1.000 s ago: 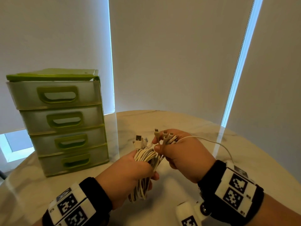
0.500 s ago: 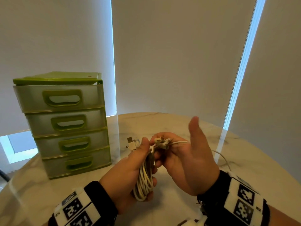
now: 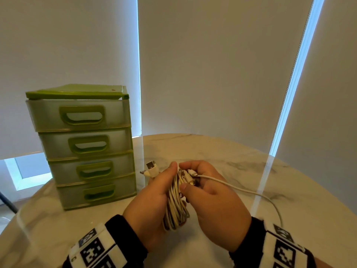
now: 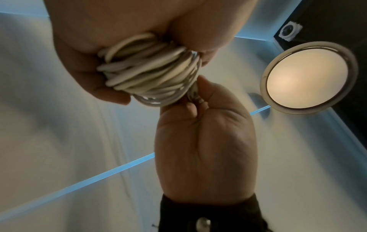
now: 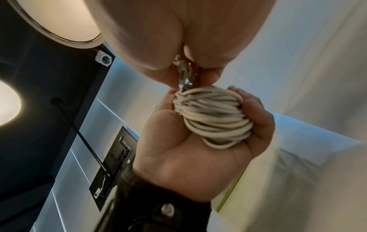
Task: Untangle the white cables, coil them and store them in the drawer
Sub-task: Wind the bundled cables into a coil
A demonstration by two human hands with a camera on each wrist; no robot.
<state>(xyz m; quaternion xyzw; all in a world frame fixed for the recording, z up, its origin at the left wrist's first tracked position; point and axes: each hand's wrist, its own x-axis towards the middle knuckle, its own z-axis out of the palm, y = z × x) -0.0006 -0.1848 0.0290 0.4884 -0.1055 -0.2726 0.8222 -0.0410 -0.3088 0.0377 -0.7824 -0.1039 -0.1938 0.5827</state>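
A coil of white cables (image 3: 176,207) stands upright in my left hand (image 3: 150,206), whose fingers and thumb wrap around it. Two USB plugs (image 3: 151,169) stick out above that hand. My right hand (image 3: 212,202) pinches a cluster of connector ends (image 3: 190,177) at the top of the coil. One loose cable (image 3: 241,189) trails from there to the right across the table. The wrist views show the same coil (image 4: 151,70) (image 5: 212,116) and the pinched connectors (image 5: 184,72). The green four-drawer unit (image 3: 85,147) stands at the left with all drawers closed.
The round marble table (image 3: 212,151) carries the drawer unit at its left side. Grey blinds (image 3: 212,64) hang close behind the table. The table's edge curves away at the right and the front left.
Half a second ago my right thumb stood raised off the connectors; now it has come down and pinches them against the coil. My left hand keeps hold of the coil.
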